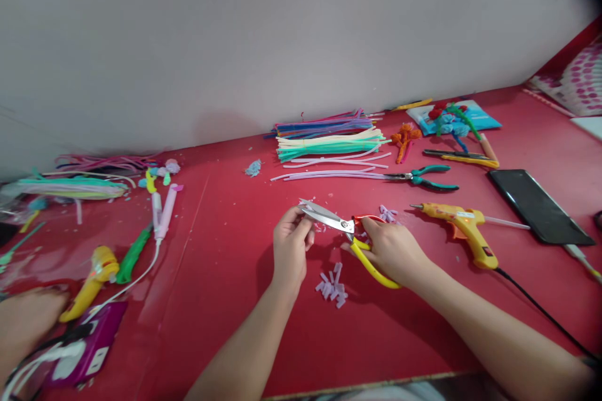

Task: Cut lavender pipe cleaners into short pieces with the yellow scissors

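My right hand [388, 244] grips a pair of scissors [329, 217] with yellow and red-orange handles, its blades pointing left. Their tips reach my left hand [294, 235], whose thumb and fingers are pinched together at the blades. What that pinch holds is mostly hidden; a little pale lilac shows by the tips. Below the scissors lies a small heap of cut lilac pipe cleaner pieces [333, 288]. Another little pile of lilac pieces [388, 213] sits just beyond my right hand.
Pipe cleaner bundles [329, 144] lie along the wall, with teal-handled pliers [423, 178] nearer. On the right are a yellow glue gun [461, 225] and a black phone [538, 207]. At left, another person's arm [28, 319] is near a second glue gun [91, 282] and a purple power strip [89, 344].
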Motion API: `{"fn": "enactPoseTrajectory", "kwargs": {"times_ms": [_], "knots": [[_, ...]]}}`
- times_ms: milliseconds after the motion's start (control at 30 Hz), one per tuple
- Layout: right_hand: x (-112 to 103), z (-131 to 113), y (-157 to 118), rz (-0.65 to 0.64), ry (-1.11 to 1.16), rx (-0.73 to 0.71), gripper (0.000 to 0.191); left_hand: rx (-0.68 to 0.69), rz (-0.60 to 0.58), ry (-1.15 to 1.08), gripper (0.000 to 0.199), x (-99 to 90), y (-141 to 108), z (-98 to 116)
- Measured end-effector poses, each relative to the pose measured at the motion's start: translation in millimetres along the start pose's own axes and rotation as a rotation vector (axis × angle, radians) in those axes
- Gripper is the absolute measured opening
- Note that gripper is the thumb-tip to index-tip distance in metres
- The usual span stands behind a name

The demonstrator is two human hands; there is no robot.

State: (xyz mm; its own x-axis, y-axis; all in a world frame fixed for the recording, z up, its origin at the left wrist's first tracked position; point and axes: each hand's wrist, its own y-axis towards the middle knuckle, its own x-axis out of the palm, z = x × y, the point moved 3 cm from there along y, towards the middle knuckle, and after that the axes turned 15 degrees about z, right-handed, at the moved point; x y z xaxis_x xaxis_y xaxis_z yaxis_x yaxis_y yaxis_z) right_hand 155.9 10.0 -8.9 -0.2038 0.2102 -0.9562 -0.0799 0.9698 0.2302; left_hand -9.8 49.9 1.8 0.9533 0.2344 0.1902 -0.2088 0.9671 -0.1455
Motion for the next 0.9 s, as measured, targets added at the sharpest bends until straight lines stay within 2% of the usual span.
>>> {"fn": "enactPoseTrajectory", "kwargs": {"times_ms": [500, 900], "knots": [[-1.0, 0.8, 0.6, -0.032, -0.001, -0.014, 0.045, -0.011, -0.009, -0.029, 0.010, 0.8, -0.9, 2.9], [-8.3, 2.4, 2.9, -0.004, -0.043, -0.008, 0.041, -0.007, -0.011, -0.030, 0.011, -0.5, 0.1, 1.4]]}}
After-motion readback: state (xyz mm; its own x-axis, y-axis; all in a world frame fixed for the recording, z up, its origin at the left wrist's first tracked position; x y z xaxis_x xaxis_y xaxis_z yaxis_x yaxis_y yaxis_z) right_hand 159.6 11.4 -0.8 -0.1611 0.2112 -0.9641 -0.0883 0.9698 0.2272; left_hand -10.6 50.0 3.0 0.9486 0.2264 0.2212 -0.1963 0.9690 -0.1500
